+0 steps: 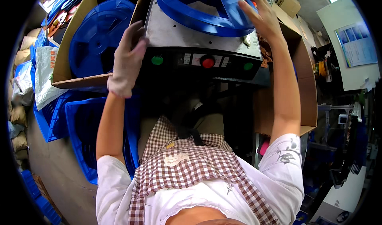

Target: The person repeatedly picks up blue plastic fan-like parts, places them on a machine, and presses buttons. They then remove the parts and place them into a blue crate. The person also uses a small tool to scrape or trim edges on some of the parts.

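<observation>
Head: spread right fingers [250, 11] on blue reel [225, 5]

This looks like a workshop or small factory floor. A metal-topped machine [169, 36] has a black control panel [173, 64] with a red button [208, 62] and green buttons [157, 60]; a blue plastic reel [230, 24] is over its top. Another reel [99, 42] sits in an open cardboard box [81, 82]. Blue crates [81, 145] stand on bare grey floor [51, 165], and a printed notice [356, 44] hangs at right.
</observation>
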A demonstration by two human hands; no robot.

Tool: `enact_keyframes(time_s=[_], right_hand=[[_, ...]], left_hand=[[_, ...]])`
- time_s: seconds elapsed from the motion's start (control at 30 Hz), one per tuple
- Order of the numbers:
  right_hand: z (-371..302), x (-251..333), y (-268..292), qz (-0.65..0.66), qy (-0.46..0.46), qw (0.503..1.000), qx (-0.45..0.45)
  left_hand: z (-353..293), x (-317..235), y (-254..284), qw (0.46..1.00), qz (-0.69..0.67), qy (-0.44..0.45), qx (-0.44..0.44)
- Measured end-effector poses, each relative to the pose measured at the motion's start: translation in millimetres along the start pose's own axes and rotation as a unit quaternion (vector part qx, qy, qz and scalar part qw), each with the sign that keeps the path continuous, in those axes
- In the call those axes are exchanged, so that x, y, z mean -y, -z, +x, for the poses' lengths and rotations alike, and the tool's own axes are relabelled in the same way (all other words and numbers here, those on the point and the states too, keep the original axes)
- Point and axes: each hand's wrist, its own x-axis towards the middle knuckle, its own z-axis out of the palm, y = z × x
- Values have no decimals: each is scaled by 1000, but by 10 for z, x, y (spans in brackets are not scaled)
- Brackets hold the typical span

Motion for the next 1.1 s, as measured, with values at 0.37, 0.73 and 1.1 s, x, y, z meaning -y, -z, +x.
enact_keyframes(time_s=[0.37,0.73,1.1], right_hand=[[-1723,-522,-539,144,-271,949,-69],[-1583,-463,5,76,-211,974,-39],[-2553,-2759,734,-123,-608,784,17]], left_hand=[[-211,833,-212,994,43,51,-89],[-203,1103,-59,993,99,-10,-69],[-115,1161,358,991,65,-29,-112]])
